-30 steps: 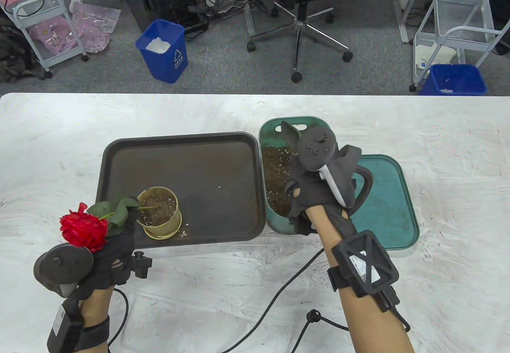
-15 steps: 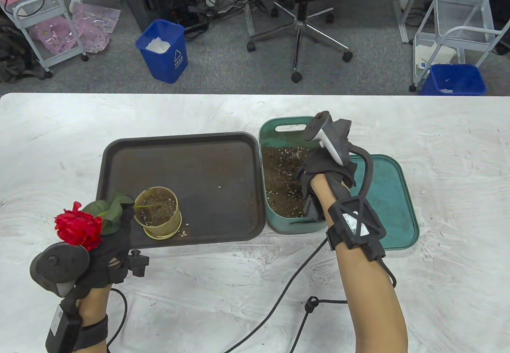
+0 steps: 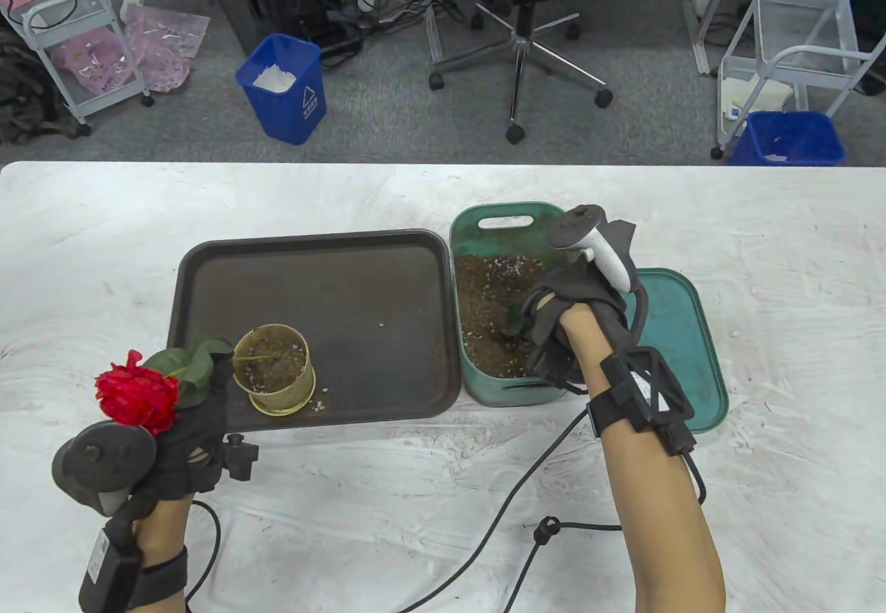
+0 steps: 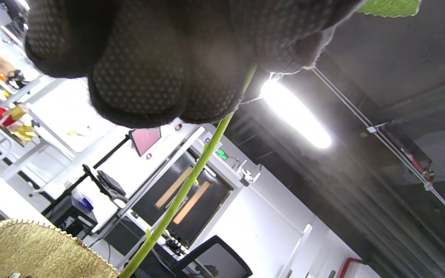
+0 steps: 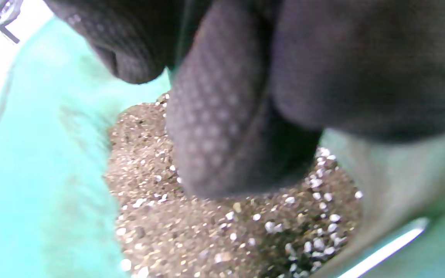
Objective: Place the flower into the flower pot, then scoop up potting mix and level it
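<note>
My left hand (image 3: pixel 208 395) grips the stem of a red flower (image 3: pixel 137 391) beside the tray's near left corner. The green stem (image 4: pixel 191 173) slants down from my gloved fingers (image 4: pixel 160 69) into the gold flower pot (image 3: pixel 277 378), which holds some potting mix. My right hand (image 3: pixel 550 326) is down in the green bin (image 3: pixel 505 215), over the brown potting mix (image 3: pixel 488 302). Its fingers (image 5: pixel 214 127) curl round what looks like a green scoop (image 3: pixel 516 310), mostly hidden, just above the mix (image 5: pixel 207 231).
The pot stands on a dark tray (image 3: pixel 346 281) left of the bin. A green lid (image 3: pixel 678 343) lies right of the bin. A black cable (image 3: pixel 498 523) runs over the table's near side. Bits of mix lie by the pot.
My right hand has turned over and drawn back toward the bin's near end, dropping lower into the mix. My left hand and the flower shifted slightly left, then held still.
</note>
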`<action>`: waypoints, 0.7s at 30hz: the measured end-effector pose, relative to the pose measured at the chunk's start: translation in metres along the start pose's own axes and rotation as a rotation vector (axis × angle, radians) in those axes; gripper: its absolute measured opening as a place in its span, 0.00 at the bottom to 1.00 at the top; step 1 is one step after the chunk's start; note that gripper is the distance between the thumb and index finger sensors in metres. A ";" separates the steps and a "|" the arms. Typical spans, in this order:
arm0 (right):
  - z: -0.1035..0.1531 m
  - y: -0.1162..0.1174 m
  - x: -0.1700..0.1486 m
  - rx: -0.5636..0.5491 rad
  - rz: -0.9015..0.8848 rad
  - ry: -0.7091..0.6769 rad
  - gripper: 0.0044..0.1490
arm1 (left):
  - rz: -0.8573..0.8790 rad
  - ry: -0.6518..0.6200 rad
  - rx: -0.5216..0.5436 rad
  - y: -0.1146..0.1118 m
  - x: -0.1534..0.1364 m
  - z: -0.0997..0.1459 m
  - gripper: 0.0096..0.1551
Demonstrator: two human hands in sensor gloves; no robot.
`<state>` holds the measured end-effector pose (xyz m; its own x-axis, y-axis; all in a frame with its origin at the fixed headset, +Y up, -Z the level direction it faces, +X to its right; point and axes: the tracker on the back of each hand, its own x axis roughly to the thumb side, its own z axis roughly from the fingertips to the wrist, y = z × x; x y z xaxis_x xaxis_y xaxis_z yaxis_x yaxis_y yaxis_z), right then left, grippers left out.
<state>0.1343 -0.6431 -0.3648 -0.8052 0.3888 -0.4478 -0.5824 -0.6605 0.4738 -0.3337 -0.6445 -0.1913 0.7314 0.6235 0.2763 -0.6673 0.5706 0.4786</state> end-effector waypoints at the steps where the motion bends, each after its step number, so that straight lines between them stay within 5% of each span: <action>1: 0.000 0.001 0.000 0.010 -0.017 -0.007 0.34 | 0.001 0.000 0.000 0.000 0.000 0.000 0.24; 21: 0.002 0.017 -0.018 0.062 -0.444 -0.055 0.35 | -0.001 -0.017 -0.012 -0.003 0.002 0.001 0.24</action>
<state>0.1386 -0.6605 -0.3470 -0.4795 0.6606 -0.5776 -0.8771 -0.3829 0.2901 -0.3303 -0.6453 -0.1913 0.7343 0.6139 0.2897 -0.6681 0.5779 0.4687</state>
